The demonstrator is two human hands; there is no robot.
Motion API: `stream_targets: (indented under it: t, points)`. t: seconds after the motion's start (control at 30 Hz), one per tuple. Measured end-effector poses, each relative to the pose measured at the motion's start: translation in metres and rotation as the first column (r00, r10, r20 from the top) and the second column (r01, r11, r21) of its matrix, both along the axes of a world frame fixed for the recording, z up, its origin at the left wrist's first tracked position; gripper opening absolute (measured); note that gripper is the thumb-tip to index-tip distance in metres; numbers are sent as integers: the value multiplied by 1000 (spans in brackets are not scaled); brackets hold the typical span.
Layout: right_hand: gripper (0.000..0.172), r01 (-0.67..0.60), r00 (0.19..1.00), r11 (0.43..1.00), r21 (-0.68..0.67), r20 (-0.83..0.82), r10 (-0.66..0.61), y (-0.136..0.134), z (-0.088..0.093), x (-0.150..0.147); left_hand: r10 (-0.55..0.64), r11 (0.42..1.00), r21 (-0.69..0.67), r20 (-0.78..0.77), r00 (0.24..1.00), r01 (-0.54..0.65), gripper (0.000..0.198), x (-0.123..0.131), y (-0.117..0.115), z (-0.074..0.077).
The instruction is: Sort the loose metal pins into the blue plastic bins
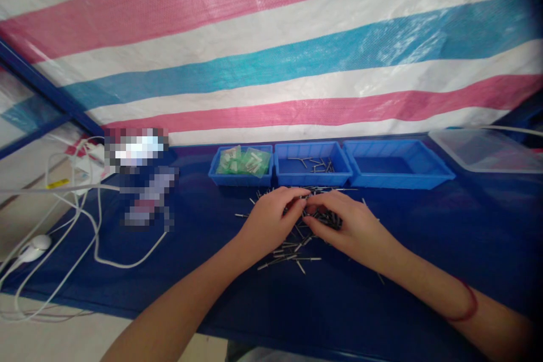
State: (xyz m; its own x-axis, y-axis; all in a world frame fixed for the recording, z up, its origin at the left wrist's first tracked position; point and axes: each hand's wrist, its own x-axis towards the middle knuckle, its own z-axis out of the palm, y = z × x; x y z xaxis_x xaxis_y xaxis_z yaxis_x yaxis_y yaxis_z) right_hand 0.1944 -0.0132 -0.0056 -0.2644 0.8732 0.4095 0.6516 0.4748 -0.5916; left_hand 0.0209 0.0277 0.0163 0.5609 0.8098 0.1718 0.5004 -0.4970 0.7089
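Note:
A loose pile of thin metal blind rivets [292, 249] lies scattered on the blue tabletop. Over it, my left hand [274, 218] is closed, thumb and forefinger pinched at the pile's far side. My right hand [350, 223] meets it there, its fingers curled and their tips almost touching the left ones. Anything between the fingertips is too small and too hidden to make out. Part of the pile shows between and below the hands; the rest is covered by them.
Behind the pile stand three blue bins in a row: a left bin [241, 180] with green-and-clear packets [244, 162], a middle bin [314, 181] with several rivets, and a right bin [399, 181]. A clear plastic lid [483, 150] lies far right. White cables [99, 237] tangle at left.

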Motion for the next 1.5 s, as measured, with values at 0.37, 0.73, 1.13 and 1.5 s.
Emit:
stream_targets:
  t: [0.37, 0.73, 1.13, 1.5]
  points:
    - [19, 23, 989, 994, -110, -146, -39, 1, 1, -1, 19, 976, -216, 128, 992, 9, 32, 1, -2, 1]
    - [23, -53, 994, 998, 29, -90, 55, 0, 1, 1, 35, 956, -293, 206, 978, 28, 32, -1, 0, -5]
    - [19, 73, 981, 995, -67, -173, -83, 1, -2, 1, 97, 974, -219, 166, 981, -60, 16, 0, -5, 2]
    - [18, 77, 984, 994, -75, -154, -88, 1, 1, 2, -18, 999, -31, -69, 997, 16, 25, -4, -2, 15]
